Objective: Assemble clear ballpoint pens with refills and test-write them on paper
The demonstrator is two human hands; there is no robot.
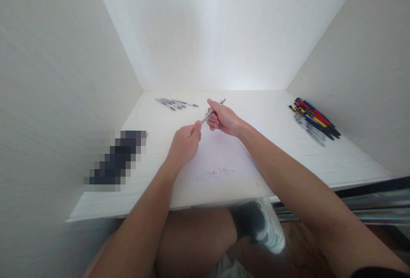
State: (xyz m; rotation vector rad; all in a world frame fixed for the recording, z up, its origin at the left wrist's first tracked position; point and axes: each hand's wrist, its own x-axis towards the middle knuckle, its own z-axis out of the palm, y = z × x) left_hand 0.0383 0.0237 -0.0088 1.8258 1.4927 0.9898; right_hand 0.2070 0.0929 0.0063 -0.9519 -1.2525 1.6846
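While both grip it, left hand (185, 143) and right hand (223, 118) hold a pen (212, 112)

I sit in a white alcove: a plain left wall (48, 77), a right wall (368, 64), and a back wall (218, 34) brightest where it meets the pale worktop (275, 111). Below its front edge shows dark brown floor (293, 244).

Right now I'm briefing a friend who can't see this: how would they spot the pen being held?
Find the white desk, then the sheet of paper at its middle. Over it, the left hand and right hand hold one slim silvery pen between them. It is the only pen off the desk; grey pens lie far left, coloured pens far right.
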